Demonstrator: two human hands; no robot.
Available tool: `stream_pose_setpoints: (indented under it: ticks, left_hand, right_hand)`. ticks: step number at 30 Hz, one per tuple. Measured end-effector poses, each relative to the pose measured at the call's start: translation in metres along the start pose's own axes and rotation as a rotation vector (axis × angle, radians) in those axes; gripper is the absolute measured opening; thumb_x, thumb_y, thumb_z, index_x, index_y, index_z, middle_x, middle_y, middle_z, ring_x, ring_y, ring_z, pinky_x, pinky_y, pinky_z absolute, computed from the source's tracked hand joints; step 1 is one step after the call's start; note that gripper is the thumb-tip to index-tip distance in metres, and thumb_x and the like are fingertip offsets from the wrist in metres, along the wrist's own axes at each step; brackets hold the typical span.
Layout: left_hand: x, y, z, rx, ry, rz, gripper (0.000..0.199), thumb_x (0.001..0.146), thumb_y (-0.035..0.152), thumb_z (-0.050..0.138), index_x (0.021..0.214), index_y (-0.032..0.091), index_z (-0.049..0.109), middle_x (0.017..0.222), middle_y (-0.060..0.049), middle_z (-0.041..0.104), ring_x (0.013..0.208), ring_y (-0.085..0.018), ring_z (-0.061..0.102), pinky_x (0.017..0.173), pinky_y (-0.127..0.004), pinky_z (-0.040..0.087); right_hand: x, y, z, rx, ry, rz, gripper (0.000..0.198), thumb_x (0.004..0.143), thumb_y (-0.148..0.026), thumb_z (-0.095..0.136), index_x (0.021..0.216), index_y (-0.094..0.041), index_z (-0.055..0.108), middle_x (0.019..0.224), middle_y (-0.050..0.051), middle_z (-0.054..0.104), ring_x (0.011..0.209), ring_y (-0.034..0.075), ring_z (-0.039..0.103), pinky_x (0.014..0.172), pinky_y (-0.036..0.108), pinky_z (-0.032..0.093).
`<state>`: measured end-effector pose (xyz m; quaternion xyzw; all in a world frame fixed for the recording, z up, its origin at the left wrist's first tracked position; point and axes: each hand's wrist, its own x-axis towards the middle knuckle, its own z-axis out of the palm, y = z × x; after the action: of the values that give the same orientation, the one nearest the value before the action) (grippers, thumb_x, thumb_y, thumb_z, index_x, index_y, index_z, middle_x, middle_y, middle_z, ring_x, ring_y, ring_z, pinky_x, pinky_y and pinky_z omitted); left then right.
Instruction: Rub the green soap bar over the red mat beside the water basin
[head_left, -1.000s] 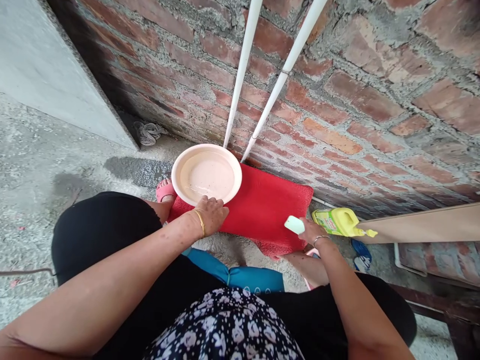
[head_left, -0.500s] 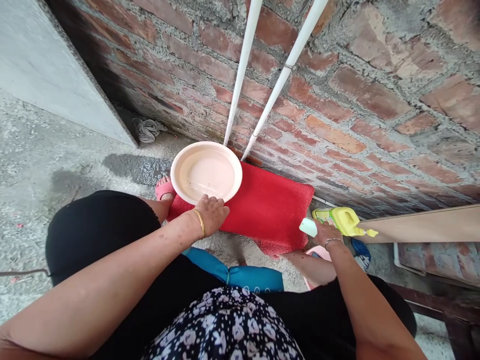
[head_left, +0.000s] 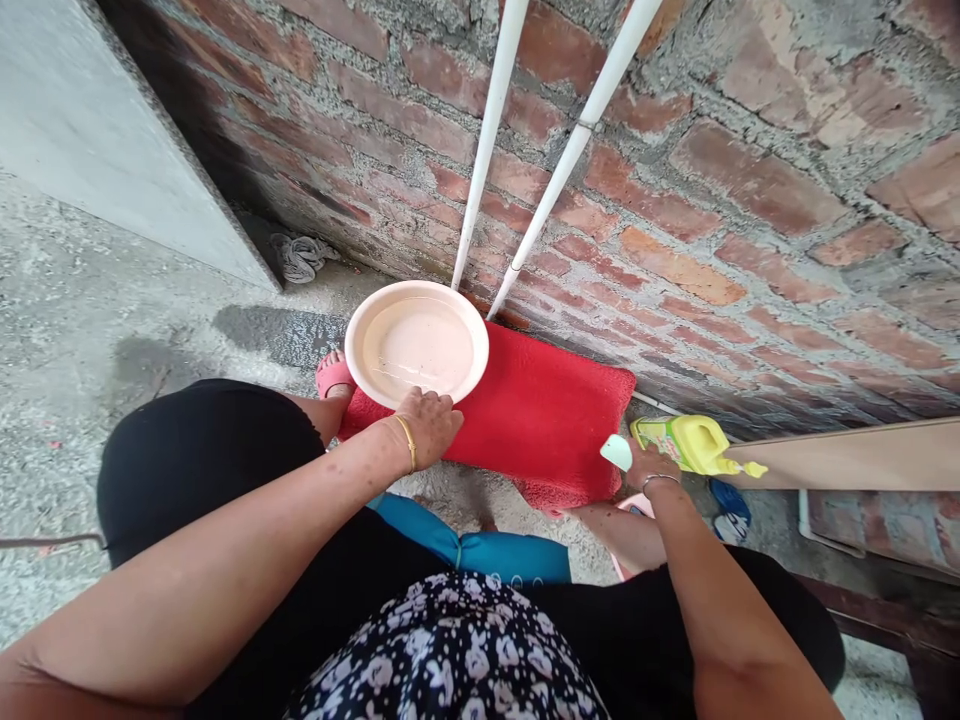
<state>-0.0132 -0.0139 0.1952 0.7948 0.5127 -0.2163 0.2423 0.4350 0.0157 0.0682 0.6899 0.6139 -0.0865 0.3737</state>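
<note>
A pale pink basin (head_left: 416,345) of water rests on the left end of a red mat (head_left: 544,410). My left hand (head_left: 427,428), with a gold bracelet at the wrist, is at the basin's near rim, its fingers bent over the edge; the fingertips are partly hidden. Above the mat's right end, my right hand (head_left: 651,464) is closed around a pale green flat thing (head_left: 616,452). Only its broad, rounded end shows, so I cannot make out its kind. A yellow jug-shaped bottle (head_left: 701,445) lies just beyond that hand, its spout pointing right.
Two white pipes (head_left: 555,180) run up the brick wall (head_left: 660,190) behind the mat. A grey slab (head_left: 142,150) stands at left, with a bundled rag (head_left: 300,258) by its foot. Tan board (head_left: 862,448) and blue footwear (head_left: 730,510) are at right. A blue seat (head_left: 510,555) lies below me.
The view has shifted slightly. The pale green thing in my right hand has turned a little and sits slightly left against the mat. My left hand stays at the basin's rim.
</note>
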Motion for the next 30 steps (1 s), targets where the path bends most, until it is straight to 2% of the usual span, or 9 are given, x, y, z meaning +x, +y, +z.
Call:
stream_pose_setpoints:
  ticks: [2, 4, 7, 11, 13, 16, 21, 27, 30]
  left_hand:
    - [-0.001, 0.000, 0.001, 0.008, 0.013, 0.006, 0.025, 0.084, 0.021, 0.054, 0.107, 0.015, 0.062, 0.114, -0.015, 0.059, 0.108, -0.030, 0.055, 0.090, -0.045, 0.036]
    - [-0.003, -0.001, 0.003, 0.021, 0.028, 0.006, 0.024, 0.084, 0.020, 0.053, 0.106, 0.016, 0.062, 0.113, -0.015, 0.060, 0.107, -0.030, 0.055, 0.089, -0.045, 0.037]
    - [-0.005, -0.002, 0.004, 0.040, 0.028, 0.004, 0.026, 0.084, 0.021, 0.052, 0.108, 0.016, 0.062, 0.114, -0.015, 0.060, 0.107, -0.030, 0.055, 0.088, -0.044, 0.037]
    - [-0.003, -0.006, 0.006, 0.042, 0.004, -0.014, 0.027, 0.085, 0.023, 0.053, 0.110, 0.020, 0.061, 0.117, -0.013, 0.059, 0.110, -0.028, 0.054, 0.089, -0.043, 0.037]
    - [-0.002, -0.007, 0.007, 0.040, -0.010, -0.025, 0.027, 0.085, 0.024, 0.053, 0.111, 0.021, 0.061, 0.118, -0.012, 0.059, 0.111, -0.028, 0.053, 0.090, -0.042, 0.036]
    - [-0.002, -0.009, 0.008, 0.019, -0.004, -0.026, 0.027, 0.085, 0.023, 0.053, 0.110, 0.019, 0.062, 0.117, -0.013, 0.060, 0.111, -0.029, 0.053, 0.089, -0.043, 0.036]
    - [-0.002, -0.008, 0.008, -0.009, 0.022, -0.017, 0.028, 0.084, 0.023, 0.055, 0.110, 0.017, 0.062, 0.117, -0.015, 0.059, 0.111, -0.031, 0.053, 0.090, -0.045, 0.035]
    - [-0.005, -0.004, 0.006, 0.025, 0.013, 0.009, 0.031, 0.086, 0.023, 0.051, 0.114, 0.016, 0.061, 0.117, -0.016, 0.058, 0.111, -0.031, 0.053, 0.090, -0.044, 0.035]
    - [-0.005, -0.004, 0.007, 0.044, 0.006, 0.008, 0.031, 0.086, 0.023, 0.051, 0.114, 0.015, 0.061, 0.117, -0.016, 0.058, 0.111, -0.031, 0.053, 0.090, -0.044, 0.036]
  right_hand:
    - [-0.006, 0.010, 0.000, -0.014, -0.050, 0.063, 0.057, 0.077, -0.031, 0.060, 0.132, -0.021, 0.046, 0.114, 0.017, 0.052, 0.101, 0.033, 0.058, 0.081, 0.040, 0.042]
    - [-0.014, 0.000, -0.007, 0.007, -0.039, 0.028, 0.061, 0.076, -0.030, 0.061, 0.134, -0.024, 0.044, 0.115, 0.015, 0.052, 0.102, 0.031, 0.058, 0.081, 0.038, 0.042]
    - [-0.028, -0.043, -0.021, 0.046, 0.045, -0.140, 0.072, 0.073, -0.029, 0.063, 0.139, -0.031, 0.036, 0.115, 0.011, 0.053, 0.099, 0.026, 0.058, 0.081, 0.034, 0.041]
    - [-0.044, -0.105, -0.027, 0.017, 0.117, -0.301, 0.074, 0.074, -0.025, 0.060, 0.143, -0.032, 0.032, 0.114, 0.010, 0.052, 0.100, 0.025, 0.056, 0.084, 0.034, 0.038]
    - [-0.048, -0.122, -0.024, -0.008, 0.123, -0.319, 0.074, 0.076, -0.023, 0.059, 0.144, -0.032, 0.031, 0.116, 0.011, 0.052, 0.103, 0.026, 0.054, 0.085, 0.034, 0.037]
    - [-0.049, -0.132, -0.021, -0.027, 0.131, -0.313, 0.076, 0.078, -0.026, 0.060, 0.145, -0.034, 0.027, 0.120, 0.011, 0.050, 0.107, 0.027, 0.051, 0.086, 0.035, 0.036]
    - [-0.047, -0.115, -0.017, -0.037, 0.098, -0.318, 0.075, 0.077, -0.031, 0.063, 0.144, -0.030, 0.028, 0.121, 0.012, 0.051, 0.110, 0.026, 0.050, 0.086, 0.035, 0.036]
    - [-0.038, -0.041, -0.003, -0.118, -0.105, -0.106, 0.066, 0.067, -0.026, 0.071, 0.128, -0.022, 0.047, 0.116, 0.013, 0.055, 0.109, 0.030, 0.054, 0.085, 0.039, 0.039]
    - [-0.032, -0.020, -0.009, -0.139, -0.141, -0.046, 0.064, 0.066, -0.030, 0.073, 0.125, -0.021, 0.050, 0.117, 0.013, 0.055, 0.109, 0.032, 0.054, 0.084, 0.040, 0.040]
